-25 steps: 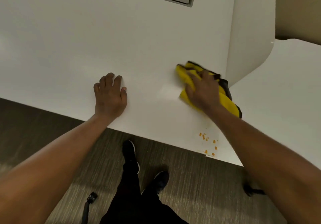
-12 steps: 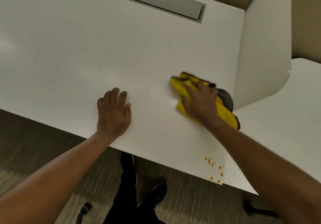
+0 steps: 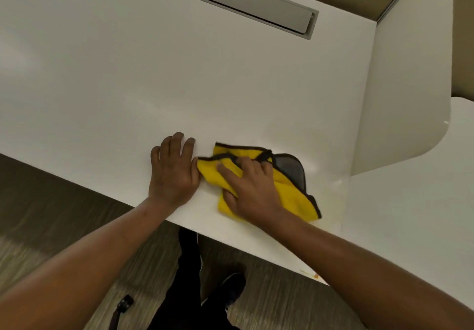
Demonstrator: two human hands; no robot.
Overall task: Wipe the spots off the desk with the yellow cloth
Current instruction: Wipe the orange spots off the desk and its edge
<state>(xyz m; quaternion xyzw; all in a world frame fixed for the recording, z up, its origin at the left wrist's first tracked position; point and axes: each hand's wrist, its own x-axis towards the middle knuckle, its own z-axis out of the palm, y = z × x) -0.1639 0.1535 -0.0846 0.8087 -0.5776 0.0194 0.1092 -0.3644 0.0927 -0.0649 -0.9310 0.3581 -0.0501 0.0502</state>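
The yellow cloth (image 3: pixel 292 194), edged in dark trim with a grey underside folded up, lies crumpled on the white desk (image 3: pixel 179 86) near its front edge. My right hand (image 3: pixel 248 188) presses down on the cloth with fingers spread over it. My left hand (image 3: pixel 173 173) rests flat on the desk just left of the cloth, its thumb side touching the cloth's left corner. A few orange spots (image 3: pixel 314 275) show at the desk's front edge, mostly hidden behind my right forearm.
A grey cable-tray lid (image 3: pixel 241 1) is set into the desk at the back. A white divider panel (image 3: pixel 400 86) stands upright at the right, with another desk surface (image 3: pixel 423 201) beyond it. Below the front edge are floor, my dark-trousered legs and shoes.
My right hand has slid the cloth left and toward the front edge, until it meets my left hand. The camera view has shifted, and my forearm now covers most of the orange spots.
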